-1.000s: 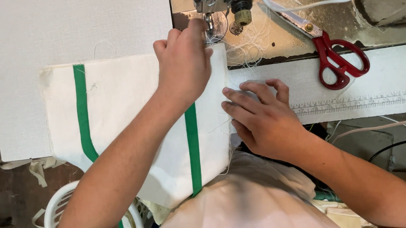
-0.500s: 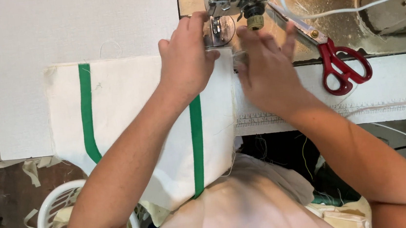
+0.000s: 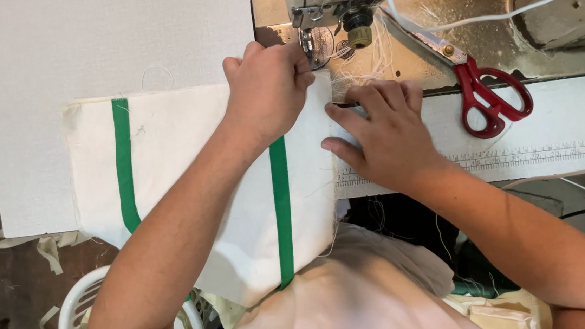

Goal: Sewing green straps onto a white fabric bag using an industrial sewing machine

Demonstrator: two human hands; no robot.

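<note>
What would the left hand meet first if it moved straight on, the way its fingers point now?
Probably the sewing machine's presser foot: the left hand points up-right at it, holding the cloth.

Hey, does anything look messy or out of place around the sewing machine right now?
Yes. A tangle of loose thread clippings lies on the machine bed beside the presser foot, close to the red-handled scissors. Fabric scraps hang off the table's near edge. The white cloth with green stripes lies flat.
</note>
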